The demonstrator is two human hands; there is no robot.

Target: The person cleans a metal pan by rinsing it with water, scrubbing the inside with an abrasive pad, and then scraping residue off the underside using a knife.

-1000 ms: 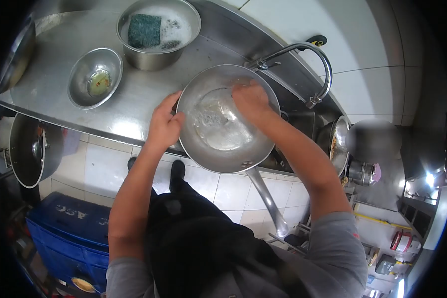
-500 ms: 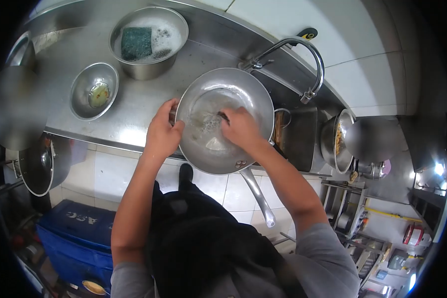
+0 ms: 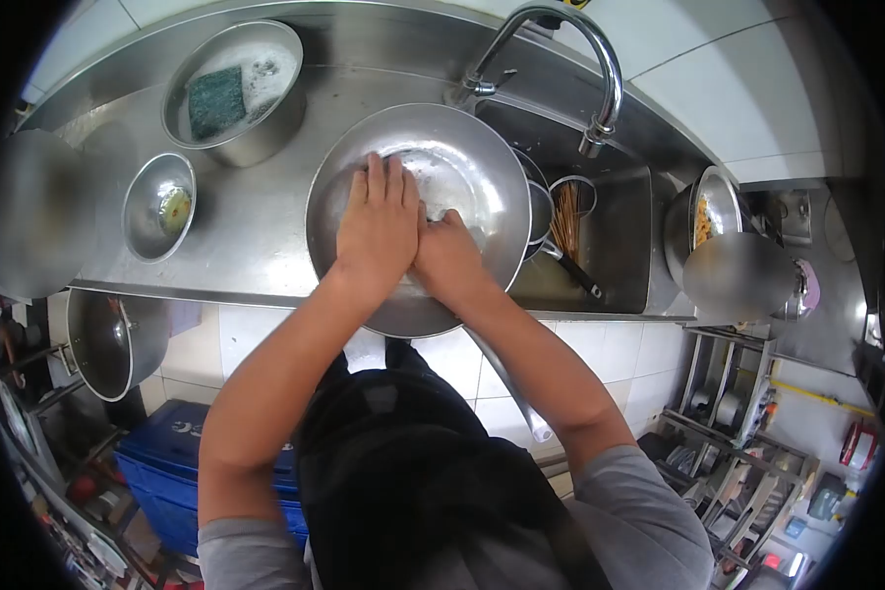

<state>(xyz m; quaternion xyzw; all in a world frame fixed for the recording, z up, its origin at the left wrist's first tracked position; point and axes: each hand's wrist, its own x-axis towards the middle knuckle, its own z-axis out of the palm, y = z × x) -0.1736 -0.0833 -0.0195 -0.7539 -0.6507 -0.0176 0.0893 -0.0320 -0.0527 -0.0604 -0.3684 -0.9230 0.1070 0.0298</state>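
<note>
A wide steel wok (image 3: 487,206) rests across the sink edge, its long handle pointing down and right towards me. My left hand (image 3: 379,221) lies over the inside of the wok, fingers stretched out and close together. Against its right side is my right hand (image 3: 449,258), its fingers curled down and partly hidden behind the left hand. A small dark bit shows by the right fingers, too little to name. Shiny wetness covers the wok's inner surface.
On the steel counter stand a pot of suds (image 3: 265,108) with a green scouring pad (image 3: 216,102) and a small bowl (image 3: 147,211). A faucet (image 3: 612,84) arches over the sink (image 3: 624,236), which holds a black-handled pan (image 3: 572,270) and wooden sticks (image 3: 566,221).
My left hand has left the wok's rim and moved onto its inside, beside my right hand. The view has shifted, showing more of the sink.
</note>
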